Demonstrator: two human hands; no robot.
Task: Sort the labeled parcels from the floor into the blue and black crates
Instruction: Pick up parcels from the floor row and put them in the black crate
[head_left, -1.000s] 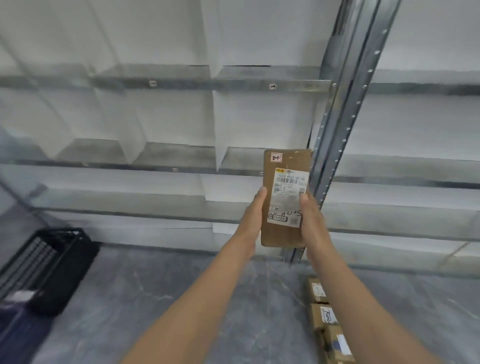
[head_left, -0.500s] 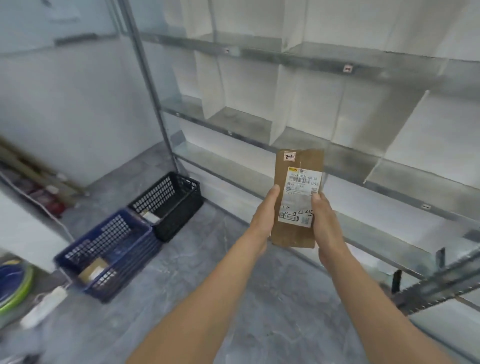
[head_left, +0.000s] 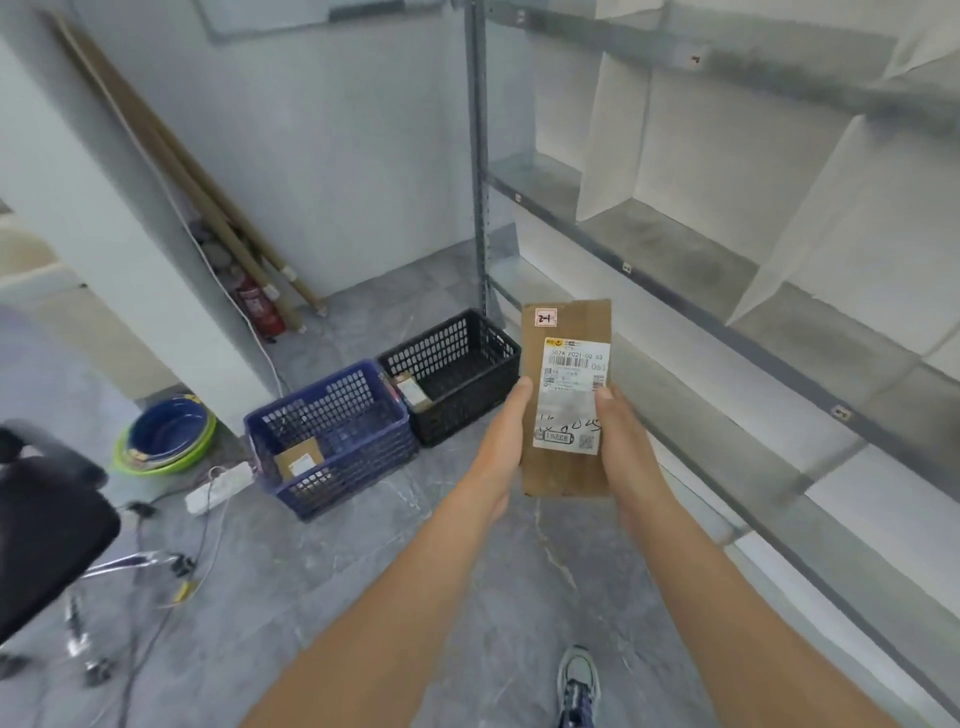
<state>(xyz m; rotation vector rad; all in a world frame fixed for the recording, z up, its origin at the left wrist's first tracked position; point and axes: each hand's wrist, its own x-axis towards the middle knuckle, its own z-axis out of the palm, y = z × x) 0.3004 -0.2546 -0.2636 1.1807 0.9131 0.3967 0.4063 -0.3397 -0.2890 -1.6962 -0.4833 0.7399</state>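
I hold a flat brown cardboard parcel upright in front of me, its white shipping label and a small "2-1" sticker facing me. My left hand grips its left edge and my right hand grips its right edge, thumbs on the front. On the floor ahead to the left stand a blue crate with one small parcel inside and, touching its right side, a black crate with another small parcel inside.
A metal shelving rack with white dividers runs along the right. A black chair, cables and a white power strip lie at left. Stacked bowls, a red extinguisher and leaning wooden poles stand by the wall. My shoe shows below.
My view has swung left from the shelves toward the corner, bringing both crates closer and nearer the centre. Both hands keep the same hold on the parcel.
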